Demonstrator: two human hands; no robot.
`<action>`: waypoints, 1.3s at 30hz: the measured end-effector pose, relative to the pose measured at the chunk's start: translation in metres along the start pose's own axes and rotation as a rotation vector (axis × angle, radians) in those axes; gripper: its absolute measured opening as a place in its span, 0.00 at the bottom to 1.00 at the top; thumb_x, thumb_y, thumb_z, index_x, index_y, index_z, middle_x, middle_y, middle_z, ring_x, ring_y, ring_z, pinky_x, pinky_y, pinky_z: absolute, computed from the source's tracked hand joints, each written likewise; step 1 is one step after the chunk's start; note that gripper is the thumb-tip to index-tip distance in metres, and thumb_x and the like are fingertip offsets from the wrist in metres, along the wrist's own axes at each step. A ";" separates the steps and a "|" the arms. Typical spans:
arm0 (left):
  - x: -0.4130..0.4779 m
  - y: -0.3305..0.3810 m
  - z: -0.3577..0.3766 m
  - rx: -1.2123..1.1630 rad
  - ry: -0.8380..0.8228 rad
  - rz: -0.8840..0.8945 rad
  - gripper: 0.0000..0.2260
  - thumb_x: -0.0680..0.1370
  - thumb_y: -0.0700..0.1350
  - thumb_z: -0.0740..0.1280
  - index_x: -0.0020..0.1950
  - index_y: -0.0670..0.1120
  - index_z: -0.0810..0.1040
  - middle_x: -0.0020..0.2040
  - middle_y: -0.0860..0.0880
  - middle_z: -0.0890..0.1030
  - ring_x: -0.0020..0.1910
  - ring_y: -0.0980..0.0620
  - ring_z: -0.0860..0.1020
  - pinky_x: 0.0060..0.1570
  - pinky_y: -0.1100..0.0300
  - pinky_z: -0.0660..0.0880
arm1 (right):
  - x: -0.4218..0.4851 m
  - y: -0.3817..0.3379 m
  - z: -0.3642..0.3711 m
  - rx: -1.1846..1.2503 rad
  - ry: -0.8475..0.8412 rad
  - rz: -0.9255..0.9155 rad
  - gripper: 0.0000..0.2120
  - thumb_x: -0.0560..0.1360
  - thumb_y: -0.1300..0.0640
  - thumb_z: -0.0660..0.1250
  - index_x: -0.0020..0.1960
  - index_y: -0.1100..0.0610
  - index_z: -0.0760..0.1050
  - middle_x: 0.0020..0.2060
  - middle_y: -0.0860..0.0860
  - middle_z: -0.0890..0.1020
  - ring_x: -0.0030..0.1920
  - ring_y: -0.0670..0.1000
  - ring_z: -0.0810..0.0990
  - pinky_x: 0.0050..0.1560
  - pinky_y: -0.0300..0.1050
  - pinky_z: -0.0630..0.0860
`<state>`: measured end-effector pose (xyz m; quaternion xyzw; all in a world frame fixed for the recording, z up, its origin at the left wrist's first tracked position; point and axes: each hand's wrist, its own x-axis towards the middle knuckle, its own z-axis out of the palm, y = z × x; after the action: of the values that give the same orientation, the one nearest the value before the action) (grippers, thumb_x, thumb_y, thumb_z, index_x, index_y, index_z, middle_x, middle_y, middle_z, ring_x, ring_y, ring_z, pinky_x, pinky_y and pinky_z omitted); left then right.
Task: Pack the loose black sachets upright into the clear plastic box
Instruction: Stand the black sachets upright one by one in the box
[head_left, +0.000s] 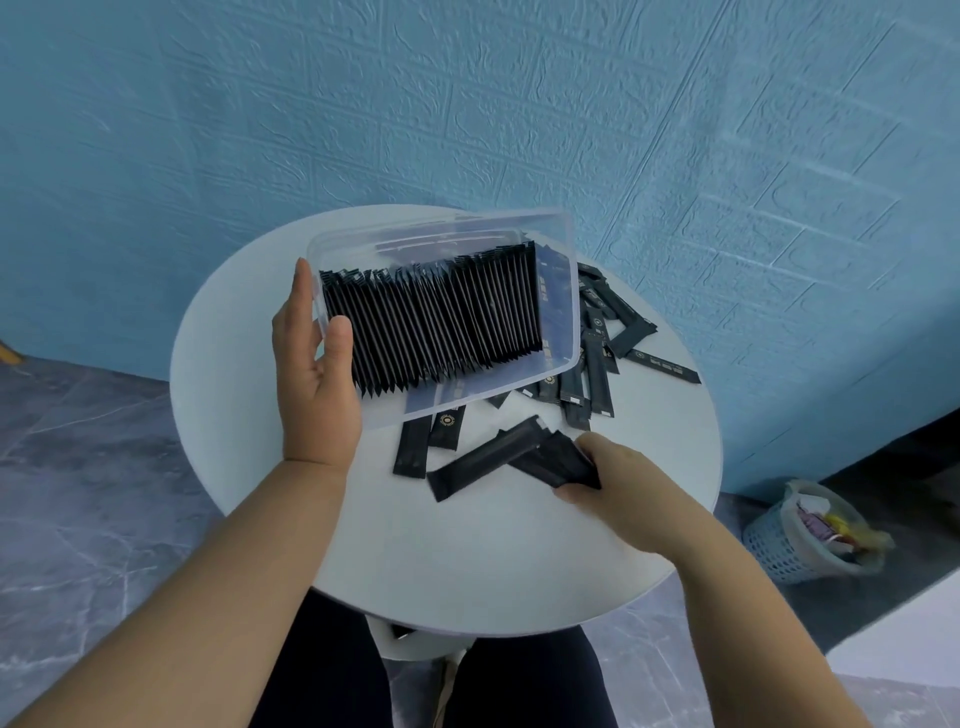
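Fingers (589, 449) of the right hand (623, 493) are clamped round a small bundle of black sachets (550, 460) at lower centre. The left hand (311, 379) grips the left end of the clear plastic box (441, 224) in mid-frame, thumb hooked over its rim, holding it seemingly tipped on the round table (467, 561). It looks like the gather-and-load step: next the bundle needs squaring, standing on end and slotting into the gap at the row's right end. The count: one box, one packed row (431, 322) too dense to number, and a dozen or so loose sachets (597, 364) strewn right of and below it.
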<state>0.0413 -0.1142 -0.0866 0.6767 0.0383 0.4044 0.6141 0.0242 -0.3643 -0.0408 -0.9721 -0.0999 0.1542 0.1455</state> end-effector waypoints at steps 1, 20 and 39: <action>0.000 0.000 0.000 0.000 -0.002 -0.001 0.21 0.82 0.40 0.55 0.73 0.50 0.52 0.63 0.62 0.64 0.63 0.78 0.60 0.59 0.81 0.56 | -0.001 0.002 -0.005 -0.002 -0.055 -0.017 0.08 0.77 0.53 0.63 0.43 0.50 0.65 0.34 0.46 0.72 0.33 0.44 0.69 0.32 0.38 0.62; 0.000 0.004 0.002 0.001 -0.006 -0.021 0.21 0.82 0.39 0.56 0.72 0.52 0.52 0.62 0.63 0.63 0.60 0.81 0.59 0.56 0.84 0.57 | 0.051 -0.074 -0.053 0.091 0.229 -0.430 0.09 0.73 0.49 0.70 0.47 0.51 0.72 0.32 0.44 0.74 0.32 0.45 0.72 0.32 0.42 0.66; 0.002 -0.002 0.001 -0.058 -0.013 -0.031 0.20 0.80 0.45 0.56 0.70 0.57 0.56 0.65 0.62 0.64 0.64 0.76 0.62 0.58 0.80 0.59 | 0.080 -0.079 -0.033 0.039 0.287 -0.522 0.05 0.71 0.54 0.72 0.45 0.49 0.77 0.39 0.39 0.76 0.46 0.44 0.68 0.44 0.32 0.65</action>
<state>0.0445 -0.1137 -0.0870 0.6606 0.0332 0.3914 0.6397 0.0979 -0.2790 -0.0080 -0.9225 -0.3220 -0.0255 0.2114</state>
